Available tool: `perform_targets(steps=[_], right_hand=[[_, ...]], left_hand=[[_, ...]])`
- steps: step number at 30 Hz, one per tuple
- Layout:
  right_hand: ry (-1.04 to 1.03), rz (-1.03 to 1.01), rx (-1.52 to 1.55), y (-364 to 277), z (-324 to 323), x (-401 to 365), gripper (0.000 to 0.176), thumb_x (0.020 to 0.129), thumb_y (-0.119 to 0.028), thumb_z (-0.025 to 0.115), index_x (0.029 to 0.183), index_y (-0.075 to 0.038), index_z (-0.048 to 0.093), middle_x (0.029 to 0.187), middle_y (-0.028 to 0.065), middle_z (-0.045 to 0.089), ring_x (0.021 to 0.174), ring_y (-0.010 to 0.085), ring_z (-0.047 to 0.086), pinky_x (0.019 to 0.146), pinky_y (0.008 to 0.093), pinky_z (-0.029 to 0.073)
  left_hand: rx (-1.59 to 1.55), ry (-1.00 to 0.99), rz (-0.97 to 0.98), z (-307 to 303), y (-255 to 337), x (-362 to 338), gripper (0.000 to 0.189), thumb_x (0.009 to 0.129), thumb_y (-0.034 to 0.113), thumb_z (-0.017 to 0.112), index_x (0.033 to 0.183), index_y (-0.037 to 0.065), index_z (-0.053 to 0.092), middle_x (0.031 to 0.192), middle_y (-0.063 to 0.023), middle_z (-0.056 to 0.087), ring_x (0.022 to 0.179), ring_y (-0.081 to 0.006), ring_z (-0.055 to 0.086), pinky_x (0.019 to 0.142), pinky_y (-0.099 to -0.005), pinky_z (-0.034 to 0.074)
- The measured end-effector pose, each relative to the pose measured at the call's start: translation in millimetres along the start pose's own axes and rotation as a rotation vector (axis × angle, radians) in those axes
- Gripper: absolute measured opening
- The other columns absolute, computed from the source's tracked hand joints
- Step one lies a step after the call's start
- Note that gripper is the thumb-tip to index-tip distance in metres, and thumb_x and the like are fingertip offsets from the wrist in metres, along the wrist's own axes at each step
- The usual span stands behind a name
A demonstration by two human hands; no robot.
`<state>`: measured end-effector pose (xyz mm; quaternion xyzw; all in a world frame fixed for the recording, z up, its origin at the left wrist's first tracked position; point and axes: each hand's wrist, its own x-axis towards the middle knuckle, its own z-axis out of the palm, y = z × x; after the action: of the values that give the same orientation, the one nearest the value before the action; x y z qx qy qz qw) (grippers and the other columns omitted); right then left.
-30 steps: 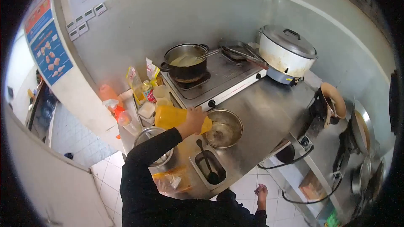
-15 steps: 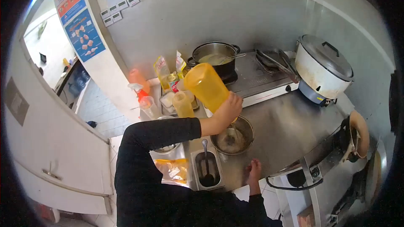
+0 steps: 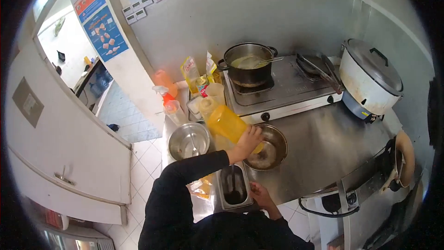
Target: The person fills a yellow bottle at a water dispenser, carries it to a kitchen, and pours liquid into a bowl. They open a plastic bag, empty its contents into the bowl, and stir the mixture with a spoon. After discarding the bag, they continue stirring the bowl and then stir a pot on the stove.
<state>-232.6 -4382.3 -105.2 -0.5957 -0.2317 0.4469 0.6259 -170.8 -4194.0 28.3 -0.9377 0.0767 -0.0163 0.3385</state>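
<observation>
A yellow squeeze-type plastic bottle (image 3: 226, 122) leans over the counter, and my left hand (image 3: 249, 142) is wrapped round its lower right end. That end is over the left side of a round metal bowl (image 3: 270, 155), whose inside looks wet and stained. My right hand (image 3: 262, 195) is low, beside the right rim of a rectangular metal pan (image 3: 240, 198); its fingers are apart and close to that rim, and contact is hard to make out. A dark ladle (image 3: 233, 178) rests in the pan. Left of my forearm stands a round steel bowl (image 3: 178, 144) with a utensil inside.
A pot (image 3: 252, 71) with pale liquid and a utensil sits on the stove (image 3: 296, 93). Right of it stands a large rice cooker (image 3: 370, 76). A tray at the back left holds packets, a can (image 3: 202, 84) and containers. An orange-topped spray bottle (image 3: 169, 98) is beside it.
The yellow bottle has come down and to the left, tilting flatter, with my left hand still round it. My right hand has moved left to the rectangular pan's edge. The view has shifted slightly.
</observation>
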Motion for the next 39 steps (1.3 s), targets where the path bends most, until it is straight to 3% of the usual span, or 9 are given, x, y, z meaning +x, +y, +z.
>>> perform_targets(steps=[2,6,11,24,27,29,32,35,39], right_hand=[[-0.002,0.022,-0.162,-21.3,-8.4,-5.3,0.034,0.081,-0.015,0.051,0.112,-0.001,0.045,0.092,0.0085,0.054,0.084,0.0144,0.051,0.074,0.0289,0.042],[0.027,-0.085,-0.184,-36.5,-38.5,-17.2,0.030,0.083,-0.015,0.048,0.109,-0.002,0.049,0.093,0.0070,0.056,0.082,0.0149,0.052,0.073,0.0283,0.042],[0.095,0.106,-0.371,-67.2,-86.3,-34.4,0.025,0.081,-0.013,0.049,0.103,-0.003,0.054,0.090,0.0080,0.058,0.082,0.0158,0.053,0.074,0.0297,0.041],[0.466,0.020,-0.753,-85.0,-158.2,-20.8,0.026,0.079,-0.009,0.051,0.104,-0.005,0.052,0.094,0.0116,0.055,0.084,0.0201,0.053,0.074,0.0337,0.041],[0.459,-0.076,-0.654,-85.8,-158.3,-15.7,0.025,0.076,-0.007,0.053,0.101,-0.004,0.051,0.086,0.0078,0.053,0.074,0.0179,0.050,0.068,0.0289,0.041],[0.742,-0.562,-1.496,-112.8,-133.2,-21.2,0.024,0.079,-0.009,0.051,0.101,-0.002,0.050,0.082,0.0110,0.051,0.074,0.0217,0.050,0.069,0.0312,0.041],[0.872,-0.778,-1.317,-152.4,-61.4,-31.6,0.017,0.079,-0.011,0.049,0.094,-0.002,0.051,0.086,0.0135,0.053,0.073,0.0264,0.051,0.067,0.0350,0.040],[0.624,-0.938,-0.795,-107.6,-2.5,-17.2,0.006,0.074,-0.007,0.055,0.069,-0.004,0.052,0.072,0.0093,0.053,0.060,0.0221,0.048,0.060,0.0315,0.038],[-0.079,-0.786,-0.806,-66.0,121.4,35.1,0.029,0.066,-0.015,0.065,0.091,-0.006,0.055,0.091,0.0135,0.053,0.086,0.0292,0.051,0.074,0.0357,0.042]], left_hand=[[-0.315,0.012,-0.101,9.3,-2.0,-3.9,0.064,0.052,0.030,0.070,0.108,0.014,0.046,0.104,-0.0103,0.042,0.099,-0.0255,0.042,0.086,-0.0380,0.030],[-0.652,0.044,-0.250,-14.5,-36.7,-30.6,0.068,0.052,0.028,0.071,0.112,0.015,0.043,0.104,-0.0127,0.043,0.093,-0.0290,0.045,0.079,-0.0389,0.039],[-1.344,0.578,-0.696,1.3,-53.6,-60.6,0.080,0.048,0.026,0.077,0.113,0.003,0.037,0.104,-0.0166,0.046,0.097,-0.0305,0.046,0.085,-0.0359,0.037],[-1.450,0.900,-1.060,70.4,26.4,-90.1,0.092,0.053,0.023,0.077,0.121,-0.003,0.021,0.113,-0.0164,0.036,0.109,-0.0274,0.036,0.092,-0.0341,0.030],[-1.553,0.898,-1.072,54.9,25.2,-95.5,0.097,0.055,0.023,0.076,0.124,-0.004,0.014,0.121,-0.0193,0.030,0.115,-0.0281,0.031,0.095,-0.0336,0.026],[-1.452,0.841,-1.095,60.2,31.8,-101.1,0.098,0.057,0.024,0.075,0.126,-0.003,0.012,0.126,-0.0197,0.026,0.118,-0.0281,0.026,0.097,-0.0335,0.022],[-1.461,0.987,-1.103,59.8,38.1,-126.3,0.085,0.063,0.024,0.070,0.124,-0.004,0.018,0.125,-0.0184,0.028,0.117,-0.0271,0.027,0.097,-0.0339,0.022],[-1.340,0.953,-1.373,62.9,46.0,-188.2,0.058,0.074,0.016,0.058,0.121,0.000,0.029,0.122,-0.0143,0.034,0.113,-0.0240,0.033,0.094,-0.0336,0.027],[-1.246,0.934,-1.769,103.6,57.1,-287.5,0.039,0.079,0.008,0.047,0.116,0.001,0.037,0.114,-0.0126,0.042,0.103,-0.0210,0.042,0.086,-0.0321,0.035]])
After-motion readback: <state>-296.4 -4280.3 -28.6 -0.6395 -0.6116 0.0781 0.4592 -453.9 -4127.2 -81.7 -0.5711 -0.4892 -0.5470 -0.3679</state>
